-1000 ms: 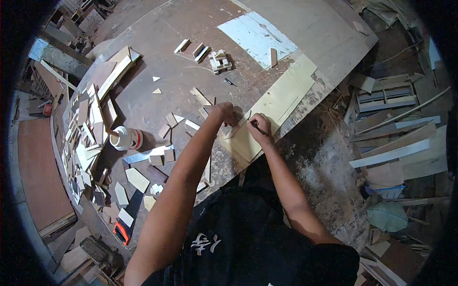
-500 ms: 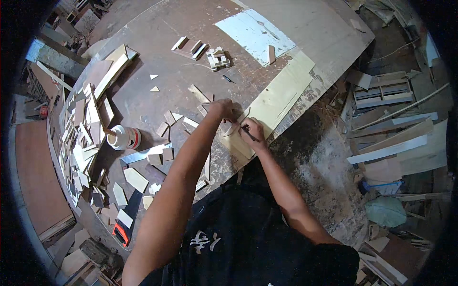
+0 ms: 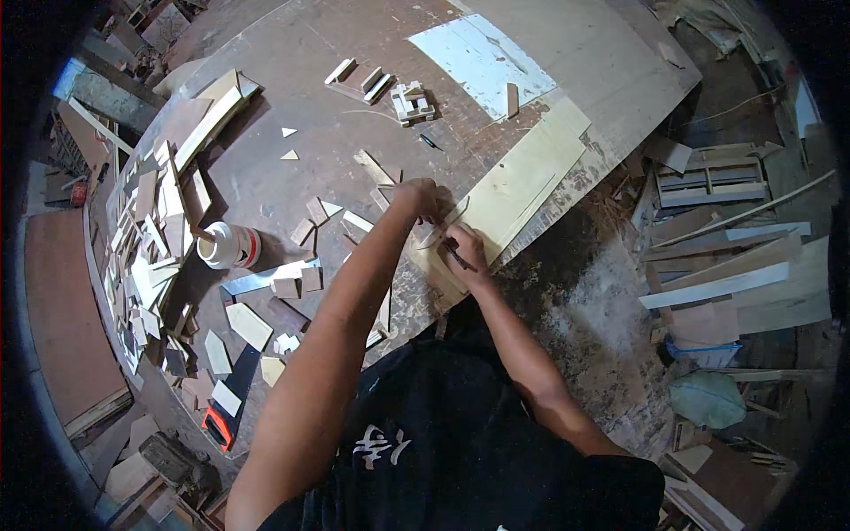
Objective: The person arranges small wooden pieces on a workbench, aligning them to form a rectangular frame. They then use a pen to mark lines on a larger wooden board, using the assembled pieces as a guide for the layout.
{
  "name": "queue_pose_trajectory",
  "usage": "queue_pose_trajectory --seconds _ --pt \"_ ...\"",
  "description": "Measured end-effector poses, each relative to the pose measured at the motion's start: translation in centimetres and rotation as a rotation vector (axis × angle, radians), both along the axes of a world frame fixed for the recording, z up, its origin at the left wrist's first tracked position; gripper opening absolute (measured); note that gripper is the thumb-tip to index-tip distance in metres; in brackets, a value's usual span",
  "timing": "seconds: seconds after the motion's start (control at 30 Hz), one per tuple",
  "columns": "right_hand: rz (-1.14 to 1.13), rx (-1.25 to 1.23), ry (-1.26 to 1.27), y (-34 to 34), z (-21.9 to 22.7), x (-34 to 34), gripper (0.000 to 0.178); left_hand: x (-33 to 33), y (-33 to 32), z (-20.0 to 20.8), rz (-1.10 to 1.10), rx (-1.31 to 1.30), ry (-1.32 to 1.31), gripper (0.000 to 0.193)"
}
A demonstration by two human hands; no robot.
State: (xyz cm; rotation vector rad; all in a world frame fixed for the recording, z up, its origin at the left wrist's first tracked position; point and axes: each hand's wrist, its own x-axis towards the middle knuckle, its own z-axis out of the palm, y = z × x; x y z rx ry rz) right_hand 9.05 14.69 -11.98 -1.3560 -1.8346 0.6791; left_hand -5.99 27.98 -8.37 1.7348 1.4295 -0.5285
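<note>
My right hand [image 3: 467, 250] is closed around a slim dark tool [image 3: 459, 258], whose back end sticks out toward my wrist; its tip is hidden. The hand rests on a long pale plywood sheet [image 3: 522, 181] at the table's near edge. Just left of it, my left hand [image 3: 420, 200] is bent down with fingers closed, by a small light wood piece [image 3: 431, 237] on the board. What those fingers pinch is hidden. A thin wood strip [image 3: 458, 210] lies between the two hands. Small wood offcuts [image 3: 357, 221] lie left of my left hand.
A white glue bottle [image 3: 228, 245] stands on the left beside a heap of wood scraps [image 3: 159, 265]. An orange-handled saw [image 3: 218, 427] lies near the left edge. Farther back are a small wooden frame [image 3: 413, 103], a dark pen-like tool [image 3: 429, 142] and a white-painted panel [image 3: 482, 62].
The whole view has shifted slightly. Both hands stay at nearly the same spot on the board, the right one still gripping the dark tool.
</note>
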Motion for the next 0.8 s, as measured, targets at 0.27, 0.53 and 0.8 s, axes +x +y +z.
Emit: queue_pose_trajectory --seconds 0.27,0.53,0.8 --pt "0.073 -0.098 -0.012 -1.0 -0.2 -1.0 0.029 -0.1 -0.2 -1.0 -0.059 0.154 0.045 0.040" --pt "0.062 -0.055 -0.033 -1.8 -1.0 -3.0 0.036 -0.2 -0.4 -1.1 -0.002 0.133 0.048 0.045" --pt "0.169 0.012 -0.099 -1.9 -0.9 -4.3 0.018 -0.2 0.6 -3.2 -0.040 0.050 0.015 0.045"
